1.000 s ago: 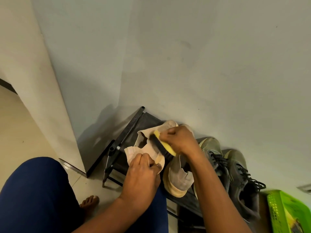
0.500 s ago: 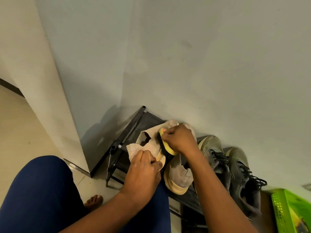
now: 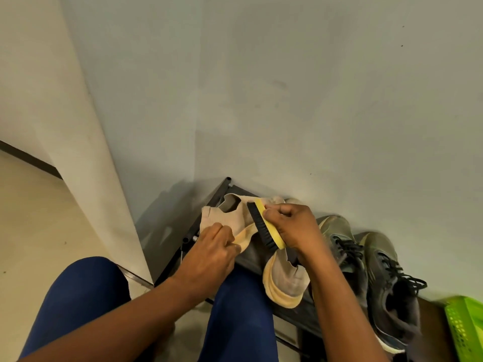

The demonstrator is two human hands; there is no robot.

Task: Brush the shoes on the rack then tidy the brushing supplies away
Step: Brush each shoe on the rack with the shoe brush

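My left hand (image 3: 215, 248) grips the heel end of a beige knit shoe (image 3: 230, 218) and holds it above the black shoe rack (image 3: 251, 257). My right hand (image 3: 292, 226) grips a yellow-backed brush with black bristles (image 3: 265, 224), its bristles lying against the side of that shoe. The second beige shoe (image 3: 285, 280) lies on the rack below my right wrist. Two dark olive lace-up sneakers (image 3: 376, 273) stand on the rack to the right.
The rack stands against a pale wall in a corner, with a wall edge (image 3: 99, 178) at the left. A green plastic basket (image 3: 465, 327) sits at the far right. My blue-clad knees (image 3: 78, 296) are close in front of the rack.
The brush has slid down along the shoe's side toward me, showing more of its length. My left hand keeps its grip on the heel; the camera has tilted slightly.
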